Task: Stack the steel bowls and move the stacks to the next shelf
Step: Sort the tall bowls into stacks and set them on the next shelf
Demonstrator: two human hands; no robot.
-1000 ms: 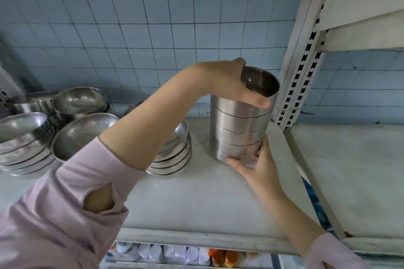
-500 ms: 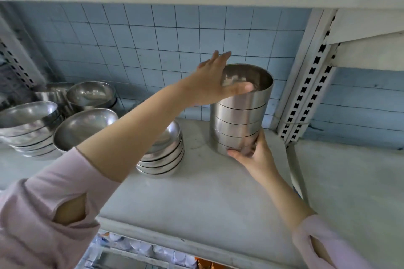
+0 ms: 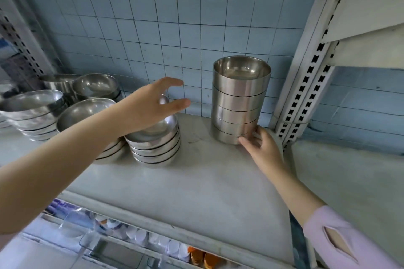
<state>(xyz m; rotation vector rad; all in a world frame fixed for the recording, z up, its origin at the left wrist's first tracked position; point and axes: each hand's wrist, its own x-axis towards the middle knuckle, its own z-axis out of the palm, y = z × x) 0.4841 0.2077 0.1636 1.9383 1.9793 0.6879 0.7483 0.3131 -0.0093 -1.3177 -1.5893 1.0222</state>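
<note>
A tall stack of straight-sided steel bowls (image 3: 239,100) stands on the white shelf (image 3: 196,181), near its right end by the slotted upright. My right hand (image 3: 261,145) rests its fingers against the bottom bowl of that stack. My left hand (image 3: 150,107) hovers open, fingers spread, above a lower stack of rounded steel bowls (image 3: 156,145) in the middle of the shelf, apart from the tall stack. More stacks of rounded bowls (image 3: 35,113) sit to the left.
A slotted white upright (image 3: 306,85) separates this shelf from the neighbouring shelf (image 3: 349,192) on the right. Blue tiled wall behind. Another shelf board runs overhead. Packaged goods and orange items (image 3: 203,259) show on the level below.
My left hand has let go of the tall stack's top rim and moved left, over the rounded bowl stack. My right hand has stayed at the tall stack's base.
</note>
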